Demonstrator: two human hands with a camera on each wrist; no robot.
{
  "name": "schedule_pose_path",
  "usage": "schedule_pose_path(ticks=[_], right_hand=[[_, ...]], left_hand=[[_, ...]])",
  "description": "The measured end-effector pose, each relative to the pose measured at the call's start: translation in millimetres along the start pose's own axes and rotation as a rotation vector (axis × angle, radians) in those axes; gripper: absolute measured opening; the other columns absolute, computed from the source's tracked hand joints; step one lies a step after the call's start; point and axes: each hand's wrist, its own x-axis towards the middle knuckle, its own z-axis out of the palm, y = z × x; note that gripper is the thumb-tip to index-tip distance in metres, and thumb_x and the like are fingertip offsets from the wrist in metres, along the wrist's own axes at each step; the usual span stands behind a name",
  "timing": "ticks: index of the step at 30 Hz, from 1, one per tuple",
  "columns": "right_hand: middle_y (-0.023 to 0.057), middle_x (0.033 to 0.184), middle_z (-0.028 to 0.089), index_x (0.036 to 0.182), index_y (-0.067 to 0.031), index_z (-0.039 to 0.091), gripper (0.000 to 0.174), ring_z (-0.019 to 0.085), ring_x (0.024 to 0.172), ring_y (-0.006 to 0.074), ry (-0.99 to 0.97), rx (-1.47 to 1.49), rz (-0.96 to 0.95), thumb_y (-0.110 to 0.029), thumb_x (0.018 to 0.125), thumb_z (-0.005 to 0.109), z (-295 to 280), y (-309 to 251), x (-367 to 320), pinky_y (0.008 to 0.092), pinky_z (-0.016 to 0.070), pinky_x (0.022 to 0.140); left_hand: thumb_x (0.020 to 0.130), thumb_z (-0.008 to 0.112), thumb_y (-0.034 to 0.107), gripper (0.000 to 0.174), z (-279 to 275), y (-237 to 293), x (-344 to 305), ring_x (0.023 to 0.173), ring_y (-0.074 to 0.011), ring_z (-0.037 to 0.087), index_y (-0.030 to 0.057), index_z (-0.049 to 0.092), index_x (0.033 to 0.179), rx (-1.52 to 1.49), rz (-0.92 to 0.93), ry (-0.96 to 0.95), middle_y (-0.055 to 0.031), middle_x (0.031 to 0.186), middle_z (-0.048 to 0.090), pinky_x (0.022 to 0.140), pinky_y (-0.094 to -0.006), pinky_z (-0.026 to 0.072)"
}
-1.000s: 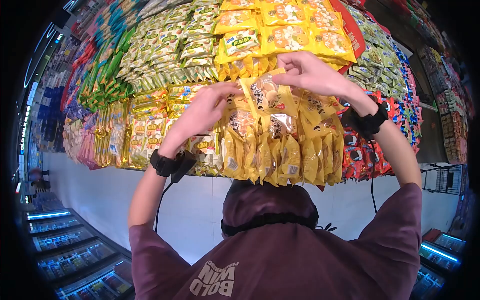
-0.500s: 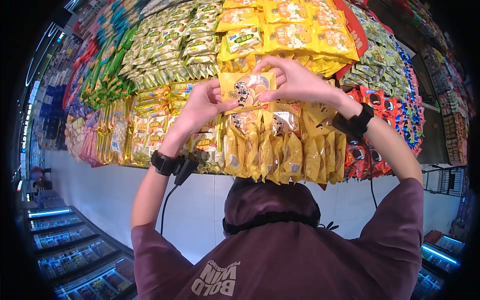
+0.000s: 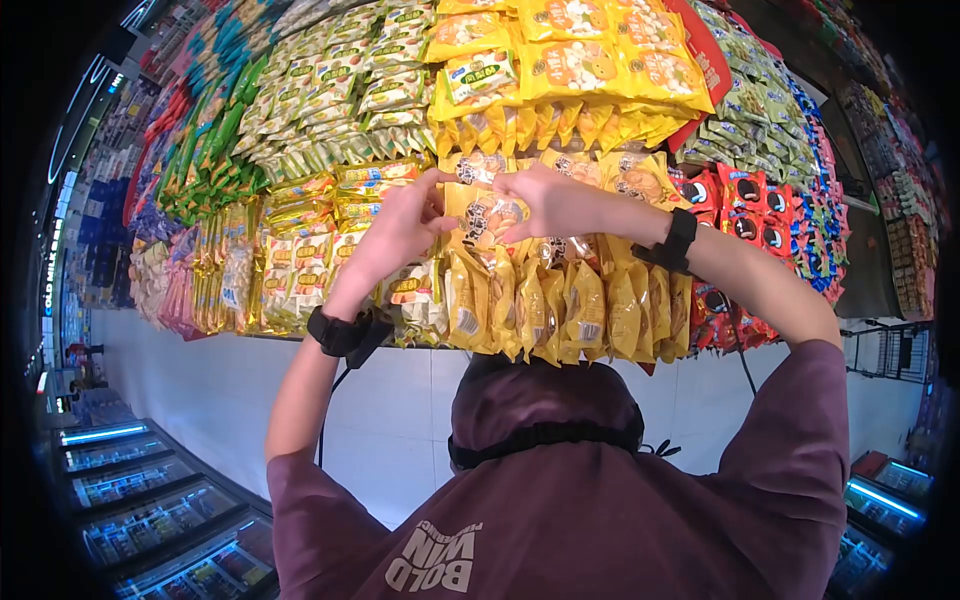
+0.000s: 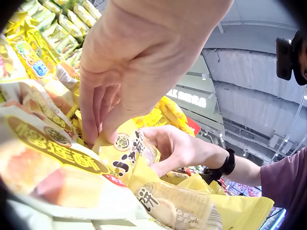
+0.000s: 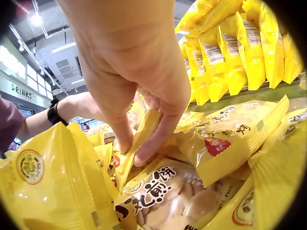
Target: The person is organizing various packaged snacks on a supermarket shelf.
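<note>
A yellow biscuit packet [image 3: 492, 214] with a clear window and black lettering lies over the front pile of matching packets, between my two hands. On its left edge, my left hand [image 3: 398, 228] pinches it between thumb and fingers. My right hand [image 3: 560, 206] grips the opposite edge, its wrist bent inward. The left wrist view shows the packet [image 4: 125, 151] with the left thumb on its printed corner and the right hand [image 4: 180, 147] at its far side. In the right wrist view, thumb and fingertips close on a yellow packet edge [image 5: 140, 143] above another biscuit packet [image 5: 177, 196].
Upright yellow packets [image 3: 585, 305] line the front edge. Behind are larger yellow bags [image 3: 580, 65] with a green-and-white packet [image 3: 480, 76] on top. White-and-gold packets [image 3: 300, 262] lie left, red packets [image 3: 745, 200] right. A shopping cart [image 3: 890, 352] stands at far right.
The packet, first tilted in the right hand, has moved left and lower onto the pile. The left hand has taken hold of its left edge. The right forearm has swung inward.
</note>
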Motion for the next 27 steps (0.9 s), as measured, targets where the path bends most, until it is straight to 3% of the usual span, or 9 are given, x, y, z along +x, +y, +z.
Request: schedule_pose_path(ticks=[3, 6, 9, 11, 14, 18, 21, 24, 27], right_hand=[[0.0253, 0.103, 0.064, 0.117, 0.0020, 0.058, 0.060, 0.061, 0.102, 0.0400, 0.001, -0.005, -0.009, -0.033, 0.078, 0.087, -3.8, -2.1, -1.0, 0.0455, 0.0476, 0.086], [0.0265, 0.106, 0.064, 0.123, 0.0029, 0.058, 0.063, 0.061, 0.103, 0.0398, -0.113, -0.005, 0.021, -0.033, 0.079, 0.086, -13.3, 1.1, 4.6, 0.0458, 0.0477, 0.087], [0.0270, 0.106, 0.065, 0.124, 0.0036, 0.058, 0.064, 0.062, 0.102, 0.0396, -0.200, 0.027, 0.032, -0.032, 0.079, 0.086, -15.7, 9.5, 8.4, 0.0450, 0.0483, 0.087], [0.0270, 0.106, 0.065, 0.125, 0.0040, 0.058, 0.063, 0.062, 0.102, 0.0394, -0.224, 0.035, 0.056, -0.030, 0.080, 0.085, -16.8, 3.9, 8.9, 0.0445, 0.0487, 0.088], [0.0270, 0.106, 0.066, 0.127, 0.0035, 0.058, 0.064, 0.063, 0.102, 0.0400, -0.270, 0.206, 0.273, -0.031, 0.080, 0.084, -18.4, -19.2, 5.2, 0.0437, 0.0492, 0.089], [0.0258, 0.104, 0.067, 0.126, 0.0025, 0.059, 0.063, 0.063, 0.104, 0.0377, -0.127, 0.002, -0.014, -0.036, 0.082, 0.082, 2.3, 4.8, 5.9, 0.0438, 0.0489, 0.090], [0.0234, 0.100, 0.067, 0.120, 0.0015, 0.062, 0.056, 0.062, 0.101, 0.0366, -0.055, -0.078, -0.053, -0.038, 0.084, 0.080, -1.1, -2.3, 3.4, 0.0441, 0.0489, 0.089], [0.0210, 0.095, 0.066, 0.113, 0.0009, 0.063, 0.047, 0.061, 0.098, 0.0363, -0.026, -0.132, 0.002, -0.035, 0.087, 0.078, -17.0, -16.7, -0.8, 0.0444, 0.0487, 0.087], [0.0206, 0.093, 0.065, 0.106, 0.0017, 0.063, 0.040, 0.059, 0.100, 0.0364, 0.011, -0.148, -0.066, -0.031, 0.088, 0.077, -3.2, 6.6, 0.9, 0.0447, 0.0484, 0.087]], left_hand=[[0.086, 0.075, -0.001, 0.045, -1.0, -7.5, -1.3, 0.068, -0.0202, 0.069, -0.0020, 0.055, 0.127, 0.099, 0.094, 0.031, -0.0121, 0.080, 0.070, 0.061, -0.0336, 0.0533], [0.087, 0.073, -0.002, 0.044, -0.4, -3.9, 0.4, 0.067, -0.0201, 0.068, -0.0016, 0.055, 0.126, -0.026, 0.013, -0.023, -0.0113, 0.078, 0.069, 0.061, -0.0339, 0.0530], [0.088, 0.073, -0.003, 0.048, 3.8, 4.6, 0.6, 0.074, -0.0125, 0.067, 0.0008, 0.052, 0.131, -0.056, -0.088, -0.114, -0.0057, 0.079, 0.065, 0.068, -0.0304, 0.0553], [0.088, 0.073, -0.004, 0.047, 3.8, 10.4, -1.4, 0.072, -0.0127, 0.066, 0.0018, 0.052, 0.130, 0.040, -0.037, -0.072, -0.0051, 0.078, 0.063, 0.068, -0.0299, 0.0549], [0.088, 0.074, -0.003, 0.045, 2.1, 8.4, 0.7, 0.071, -0.0133, 0.065, 0.0037, 0.056, 0.128, 0.085, 0.021, -0.040, -0.0048, 0.078, 0.064, 0.067, -0.0296, 0.0544], [0.085, 0.074, -0.004, 0.041, -0.1, 1.1, 2.0, 0.072, -0.0150, 0.066, 0.0056, 0.062, 0.123, 0.169, 0.040, -0.089, -0.0062, 0.082, 0.064, 0.068, -0.0301, 0.0546], [0.077, 0.070, -0.006, 0.035, 3.6, -1.2, 0.2, 0.074, -0.0267, 0.066, 0.0026, 0.067, 0.112, 0.192, 0.166, 0.039, -0.0148, 0.086, 0.063, 0.069, -0.0383, 0.0535], [0.075, 0.070, -0.006, 0.038, 3.5, -7.6, 0.7, 0.075, -0.0279, 0.065, 0.0019, 0.067, 0.112, 0.206, 0.178, 0.047, -0.0157, 0.089, 0.062, 0.071, -0.0388, 0.0535], [0.078, 0.072, -0.007, 0.042, 1.8, 1.8, -1.2, 0.074, -0.0194, 0.065, 0.0033, 0.065, 0.119, 0.261, 0.103, -0.017, -0.0095, 0.089, 0.060, 0.071, -0.0305, 0.0550]])
